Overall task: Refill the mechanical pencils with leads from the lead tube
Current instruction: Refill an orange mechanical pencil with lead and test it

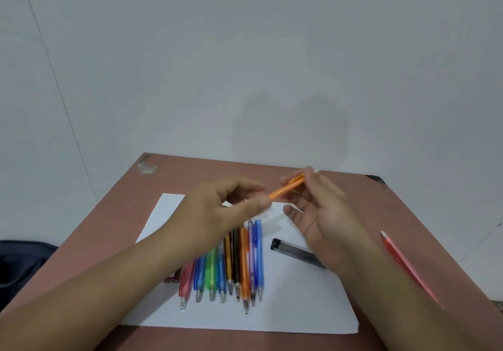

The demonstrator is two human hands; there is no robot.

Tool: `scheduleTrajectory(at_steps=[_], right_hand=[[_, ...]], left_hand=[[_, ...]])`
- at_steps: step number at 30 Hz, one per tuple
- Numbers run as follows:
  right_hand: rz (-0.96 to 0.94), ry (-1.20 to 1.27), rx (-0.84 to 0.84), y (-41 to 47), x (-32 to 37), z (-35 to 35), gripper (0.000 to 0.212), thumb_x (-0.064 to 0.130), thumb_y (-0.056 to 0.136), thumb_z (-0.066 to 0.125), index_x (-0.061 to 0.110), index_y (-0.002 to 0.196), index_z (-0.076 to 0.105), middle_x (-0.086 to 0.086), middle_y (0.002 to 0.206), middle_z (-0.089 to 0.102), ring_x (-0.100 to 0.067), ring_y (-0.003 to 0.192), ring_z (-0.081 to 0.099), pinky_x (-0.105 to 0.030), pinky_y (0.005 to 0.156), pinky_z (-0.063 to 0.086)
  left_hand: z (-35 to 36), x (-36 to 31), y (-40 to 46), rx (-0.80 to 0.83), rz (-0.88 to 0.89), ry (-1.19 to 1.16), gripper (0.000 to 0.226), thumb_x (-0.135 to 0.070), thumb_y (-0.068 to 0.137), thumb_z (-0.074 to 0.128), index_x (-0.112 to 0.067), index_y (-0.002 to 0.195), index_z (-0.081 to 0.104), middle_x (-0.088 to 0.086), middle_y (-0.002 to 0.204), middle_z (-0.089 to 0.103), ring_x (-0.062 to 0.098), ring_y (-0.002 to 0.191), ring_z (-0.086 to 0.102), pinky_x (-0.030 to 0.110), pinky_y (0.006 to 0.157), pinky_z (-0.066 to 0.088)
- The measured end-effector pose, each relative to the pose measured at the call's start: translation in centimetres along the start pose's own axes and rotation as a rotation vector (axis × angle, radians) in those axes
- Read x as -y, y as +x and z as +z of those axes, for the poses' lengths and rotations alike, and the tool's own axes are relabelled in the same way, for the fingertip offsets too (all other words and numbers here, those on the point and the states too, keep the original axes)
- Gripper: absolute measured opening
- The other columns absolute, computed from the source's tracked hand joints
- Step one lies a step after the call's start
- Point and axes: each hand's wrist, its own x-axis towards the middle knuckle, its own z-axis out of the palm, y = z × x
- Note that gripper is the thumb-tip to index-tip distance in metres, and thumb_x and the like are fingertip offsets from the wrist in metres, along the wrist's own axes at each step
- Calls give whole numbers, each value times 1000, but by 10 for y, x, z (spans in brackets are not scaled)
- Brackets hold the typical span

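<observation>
Refill in progress, we judge. The right hand (pixel 324 214) grips an orange pencil (pixel 287 187) above the tabletop (pixel 367 203); the left hand (pixel 226 209) pinches at its near end (blurred, contents unclear). We count nine pencils (pixel 231 263) on the paper (pixel 299 304), one pink pencil (pixel 402 263) set apart, one lead tube (pixel 294 251) beside the row.

Bare table (pixel 353 209) between lead tube (pixel 295 252) and red pencil (pixel 405 263); pencil row (pixel 231 266) seemingly crowding left.
</observation>
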Motion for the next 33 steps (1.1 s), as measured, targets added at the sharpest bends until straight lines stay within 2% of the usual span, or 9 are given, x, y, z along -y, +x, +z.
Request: scheduleTrajectory(at_steps=[3,5,8,11,16,20,24,33], right_hand=[[-9,255,-15,5,6,-5,23,30,103,50,11,97,62,-15,96,74,-29,97,73,-38,78,60],[-10,356,-24,7,9,-7,21,30,104,49,13,97,60,-12,87,72,-29,92,75,-42,76,61],[-33,463,-20,11,11,-10,21,30,105,47,13,98,58,-8,76,65,-24,76,72,-49,78,61],[-59,535,42,12,12,-13,22,33,105,44,16,97,55,-5,75,57,-21,73,63,-52,90,57],[-72,684,119,10,15,-15,31,35,106,38,14,88,51,-3,72,46,-16,60,47,-34,71,56],[-36,754,156,7,18,-17,44,49,101,36,14,76,46,-2,69,38,-17,56,37,-29,58,44],[-50,753,159,5,21,-19,47,49,98,33,15,68,42,-1,64,35,-16,52,33,-27,55,37],[-76,711,167,3,22,-22,42,41,97,26,17,65,34,0,61,29,-16,51,28,-27,53,34]], left_hand=[[-3,-4,2,65,-206,-508,62,-59,90,43,-9,109,75,12,102,74,23,88,68,32,71,59],[-3,-6,2,122,-311,-664,77,-63,91,33,-1,114,71,22,106,72,28,88,67,33,71,60],[0,-9,-2,224,-381,-731,80,-65,93,29,0,115,70,25,110,71,31,88,67,34,70,60],[4,-11,-5,326,-411,-779,82,-69,92,29,-3,116,71,25,113,70,32,89,67,35,71,59],[10,-12,-8,438,-453,-849,81,-72,91,29,-9,121,70,24,116,69,32,89,68,35,71,58],[16,-11,-9,537,-461,-890,83,-76,85,38,-9,123,69,24,116,68,32,89,68,36,73,57],[20,-9,-11,577,-446,-905,82,-75,83,40,-10,124,68,25,114,68,33,87,67,36,71,56],[20,-5,-9,562,-431,-946,78,-71,87,39,-9,125,67,25,111,67,32,85,67,35,71,57]])
